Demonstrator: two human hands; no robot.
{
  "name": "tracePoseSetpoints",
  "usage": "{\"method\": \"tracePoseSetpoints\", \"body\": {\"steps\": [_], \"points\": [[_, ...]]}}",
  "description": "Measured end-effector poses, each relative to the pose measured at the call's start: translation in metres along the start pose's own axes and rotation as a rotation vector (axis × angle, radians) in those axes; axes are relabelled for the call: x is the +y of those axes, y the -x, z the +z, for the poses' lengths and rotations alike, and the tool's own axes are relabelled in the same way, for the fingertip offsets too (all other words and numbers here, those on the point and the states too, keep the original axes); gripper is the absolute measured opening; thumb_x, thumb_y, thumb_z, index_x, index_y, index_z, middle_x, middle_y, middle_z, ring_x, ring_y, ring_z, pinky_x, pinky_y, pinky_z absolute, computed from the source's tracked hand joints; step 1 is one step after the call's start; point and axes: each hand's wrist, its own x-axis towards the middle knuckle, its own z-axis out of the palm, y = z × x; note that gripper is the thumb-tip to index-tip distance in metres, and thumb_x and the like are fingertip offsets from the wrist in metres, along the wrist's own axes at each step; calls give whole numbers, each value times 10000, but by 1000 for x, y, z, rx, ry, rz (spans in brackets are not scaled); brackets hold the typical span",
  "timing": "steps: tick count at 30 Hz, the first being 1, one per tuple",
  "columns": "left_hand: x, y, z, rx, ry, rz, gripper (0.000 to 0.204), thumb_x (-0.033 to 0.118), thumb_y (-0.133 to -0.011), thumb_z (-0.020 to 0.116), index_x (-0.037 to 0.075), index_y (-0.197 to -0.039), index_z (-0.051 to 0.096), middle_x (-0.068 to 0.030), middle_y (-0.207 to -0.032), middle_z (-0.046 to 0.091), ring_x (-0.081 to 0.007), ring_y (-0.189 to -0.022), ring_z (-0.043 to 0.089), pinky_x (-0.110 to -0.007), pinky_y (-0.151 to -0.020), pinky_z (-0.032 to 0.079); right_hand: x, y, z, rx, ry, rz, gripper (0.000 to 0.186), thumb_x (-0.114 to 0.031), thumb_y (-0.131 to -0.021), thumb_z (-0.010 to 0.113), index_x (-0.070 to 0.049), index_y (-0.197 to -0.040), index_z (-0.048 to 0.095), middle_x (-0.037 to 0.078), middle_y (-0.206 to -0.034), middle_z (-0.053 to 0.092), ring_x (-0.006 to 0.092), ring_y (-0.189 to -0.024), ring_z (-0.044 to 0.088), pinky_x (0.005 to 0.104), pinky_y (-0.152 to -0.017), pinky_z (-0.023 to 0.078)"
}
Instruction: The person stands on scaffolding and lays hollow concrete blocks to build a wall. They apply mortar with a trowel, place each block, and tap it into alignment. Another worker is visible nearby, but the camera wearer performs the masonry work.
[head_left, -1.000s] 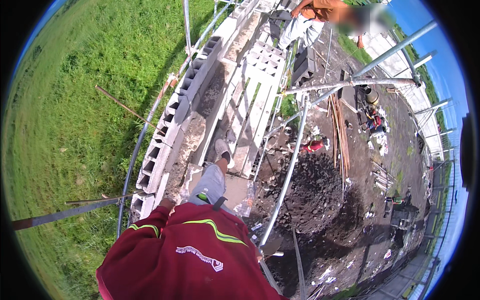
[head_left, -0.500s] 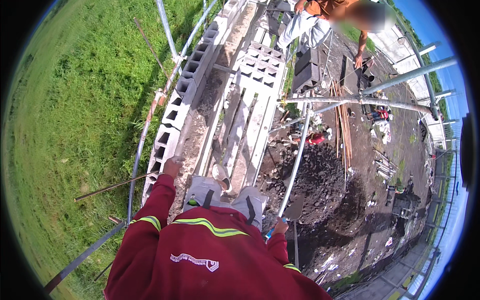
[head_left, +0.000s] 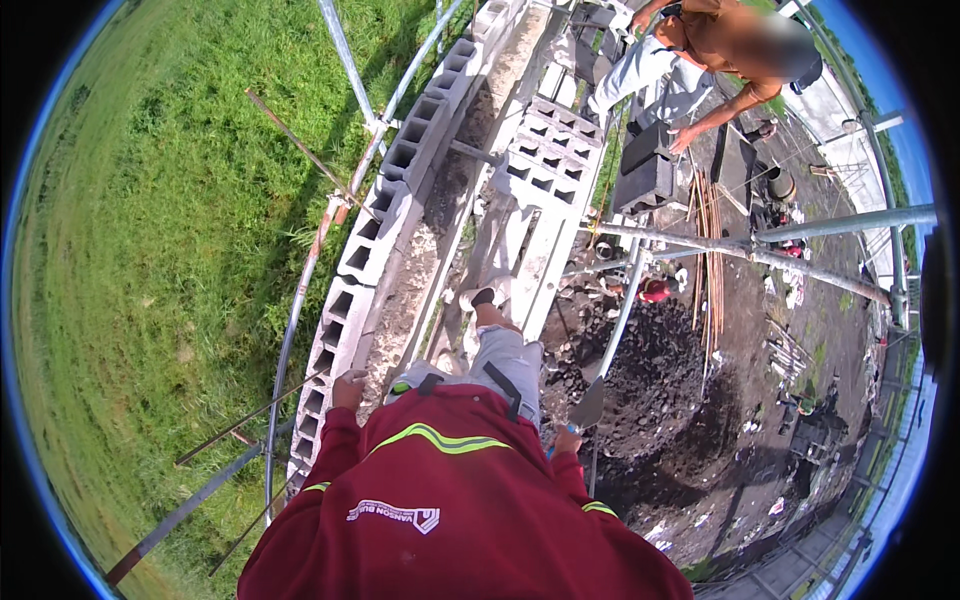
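Grey trowel [head_left: 588, 405], its long axis pointing blade-first ahead and rightward, clasped in the right grip [head_left: 567, 439].

I stand on a walkway of long, straight, pale planks [head_left: 543, 288], a low whitish shoe [head_left: 478, 298] of mine upon it. Farther along, a grid of grey, hollow, rectangular concrete blocks [head_left: 553, 150] rests directly on those boards. Below to my right, the dark brown earth ground [head_left: 745, 415] bears a broad mound of blackish broken stones [head_left: 650, 360], long thin reddish-brown poles [head_left: 711, 275] side by side, and scattered white scraps [head_left: 777, 506].
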Motion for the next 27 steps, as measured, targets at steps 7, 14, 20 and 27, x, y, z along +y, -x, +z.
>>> {"method": "tracePoseSetpoints", "body": {"steps": [7,14,20,27], "points": [[156,-120,52,-50,-52,21,283,115,-868,677,44,-1118,787,-83,-802,726,-160,-676,682,-350,-613,603,-111,-65,83,58,-109,-1,218,-115,-860,765,-53,-826,559,76,-562,506,223,-378,496,399,-347,428],[332,-224,69,-88,6,97,327,104,-902,652,86,-1206,773,-26,-787,658,-117,-599,579,-323,-524,554,-215,-87,137,-4,-87,-38,214,-139,-926,701,-42,-775,583,72,-557,506,216,-374,471,398,-331,401],[351,-260,80,-40,-97,112,297,117,-890,679,60,-1164,778,-89,-777,694,-164,-596,642,-358,-555,563,-253,-89,153,-5,-91,-27,171,-121,-895,754,-44,-870,603,51,-568,515,202,-379,489,386,-327,416],[285,-293,78,-115,-601,128,244,246,-843,772,133,-1045,847,-152,-1006,805,-292,-916,782,-400,-861,607,-237,-92,170,81,-244,85,184,-120,-899,748,-34,-860,590,69,-574,526,224,-374,497,400,-329,406]]}}
